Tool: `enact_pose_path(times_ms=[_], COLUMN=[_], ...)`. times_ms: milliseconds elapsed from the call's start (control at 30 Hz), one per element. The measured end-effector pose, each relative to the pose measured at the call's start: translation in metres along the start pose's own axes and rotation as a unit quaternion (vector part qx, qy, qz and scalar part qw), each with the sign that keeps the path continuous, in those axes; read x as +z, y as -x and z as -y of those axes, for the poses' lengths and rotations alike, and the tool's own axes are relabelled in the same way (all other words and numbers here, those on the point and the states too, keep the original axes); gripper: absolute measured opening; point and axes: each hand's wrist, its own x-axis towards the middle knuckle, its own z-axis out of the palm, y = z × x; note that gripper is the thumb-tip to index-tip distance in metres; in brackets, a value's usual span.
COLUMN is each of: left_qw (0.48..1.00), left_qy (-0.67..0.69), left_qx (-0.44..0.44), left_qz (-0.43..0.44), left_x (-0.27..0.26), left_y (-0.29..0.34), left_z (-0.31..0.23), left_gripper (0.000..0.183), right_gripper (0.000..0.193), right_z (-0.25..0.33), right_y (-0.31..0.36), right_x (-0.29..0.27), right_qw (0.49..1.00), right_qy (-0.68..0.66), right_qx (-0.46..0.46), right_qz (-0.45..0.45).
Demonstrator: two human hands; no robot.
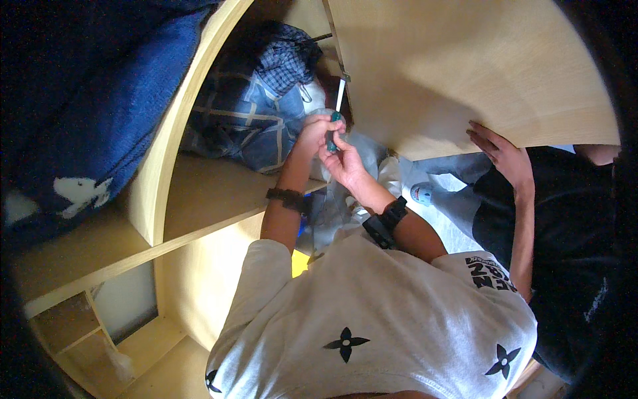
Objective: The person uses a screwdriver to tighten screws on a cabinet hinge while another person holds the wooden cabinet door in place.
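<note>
Far left: dark blue knitted blanket (100,113) stuffed into pale wooden shelf unit (199,193); next compartment crammed with checked blue folded clothes (256,100). Both hands, left hand (312,133) and right hand (342,163), close together, clamped on green-handled screwdriver (334,123) at cabinet door (465,66) edge. Co-worker's hand (498,149) bracing door.

— What was the cabinet door (465,73) made of?
— It was pale wood, smooth and matt, like the shelf (212,193) on the left.
— And the screwdriver (334,120)?
— Its handle looked like glossy green plastic and its shaft was light.
— The clothes (259,113) on the shelf?
— Soft checked cloth. The blanket (100,113) at far left was fuzzy blue fabric.
</note>
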Motion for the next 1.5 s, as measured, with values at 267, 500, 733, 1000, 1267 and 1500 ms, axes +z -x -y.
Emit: enact_pose_path(times_ms=[267,500,733,1000,1267,1500], left_qw=[0.98,0.988,0.995,0.992,0.992,0.993], left_qy=[-0.096,0.126,-0.04,-0.068,-0.065,-0.065], left_qx=[0.111,0.078,0.087,0.1,0.107,0.099], left_qz=[-0.131,-0.031,-0.028,-0.023,-0.013,-0.01], left_x=[0.038,0.036,0.036,0.045,0.041,0.038], left_y=[0.0,-0.022,-0.041,-0.038,-0.038,-0.039], left_z=[-0.039,-0.018,-0.024,-0.029,-0.032,-0.033], left_gripper=[0.016,0.023,0.054,0.055,0.057,0.057], right_gripper=[0.016,0.011,0.018,0.018,0.019,0.019], right_z=[0.029,0.023,0.014,0.012,0.008,0.006], right_y=[-0.002,0.008,0.005,0.007,0.004,0.004], right_x=[-0.001,-0.013,-0.025,-0.014,-0.013,-0.009], right_qw=[0.991,0.939,0.954,0.951,0.954,0.956], right_qy=[0.114,0.331,0.295,0.299,0.291,0.283], right_qx=[-0.063,-0.081,-0.04,-0.044,-0.047,-0.042], right_qz=[0.004,-0.056,-0.04,-0.064,-0.062,-0.06])
